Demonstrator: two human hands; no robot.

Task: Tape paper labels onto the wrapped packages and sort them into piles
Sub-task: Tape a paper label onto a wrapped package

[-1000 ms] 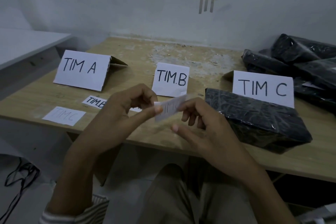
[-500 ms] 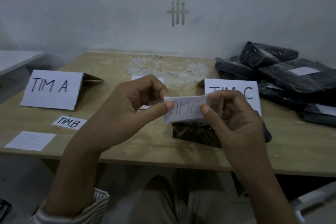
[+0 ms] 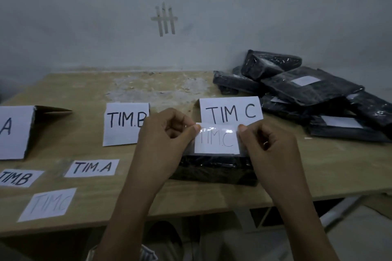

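TIM.C label (image 3: pixel 216 141): pinched at its upper corners by the left hand (image 3: pixel 167 140) and right hand (image 3: pixel 269 144), glossy tape (image 3: pixel 218 128) seen along its top. It has been lowered within the last half second from mid-air to the wrapped package (image 3: pixel 214 172) on the desk (image 3: pixel 84 95); pressing-down is judged next.

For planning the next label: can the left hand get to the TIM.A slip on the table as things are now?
Probably yes: the TIM.A slip lies flat and uncovered left of the left hand, nothing between them. That hand must first release the TIM.C label it pinches.
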